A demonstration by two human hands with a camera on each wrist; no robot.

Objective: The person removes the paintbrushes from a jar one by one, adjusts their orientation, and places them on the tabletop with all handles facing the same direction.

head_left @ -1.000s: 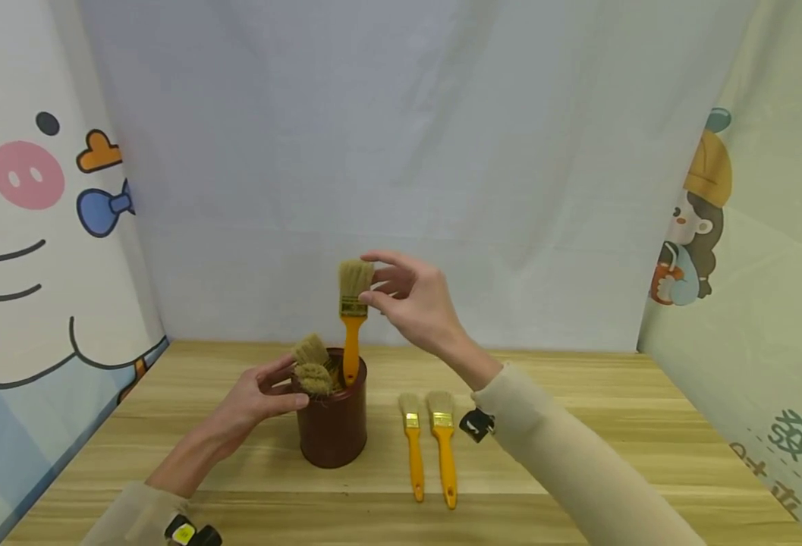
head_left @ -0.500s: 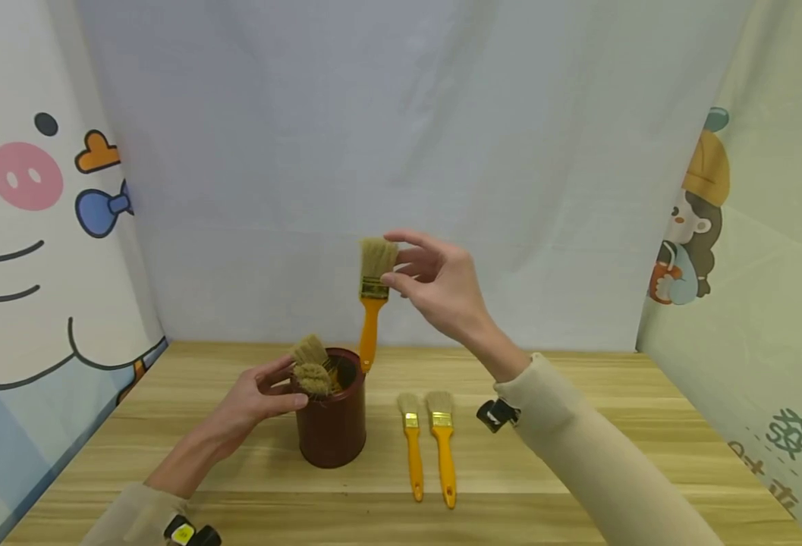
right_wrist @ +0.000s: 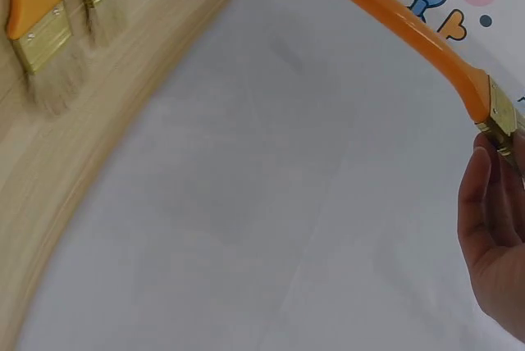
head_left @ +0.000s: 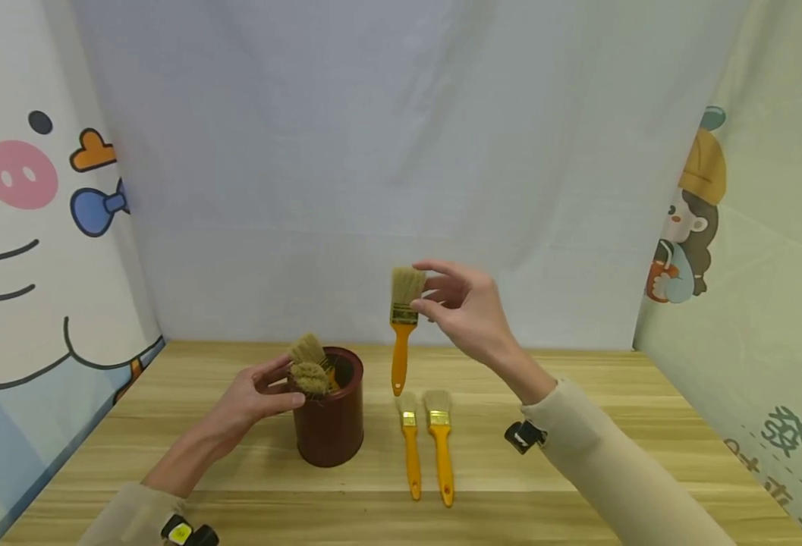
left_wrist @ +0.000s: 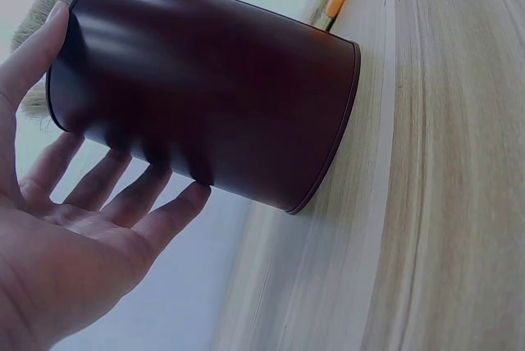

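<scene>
Pale backdrop (head_left: 401,152), paintbrush (head_left: 402,334) between right fingers (head_left: 447,268)

Pale grey backdrop (head_left: 373,152), wood-grain tabletop (head_left: 496,485), cartoon-printed panels (head_left: 25,334)

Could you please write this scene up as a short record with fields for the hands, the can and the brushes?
Left hand: holds the can near its rim
Right hand: pinches the raised brush near its metal band
Raised brush: bristles up, orange handle down
Can: dark red, upright on the wooden table
Brushes in can: two bristle heads visible
Narrower table brush: lies beside the wider table brush
</scene>
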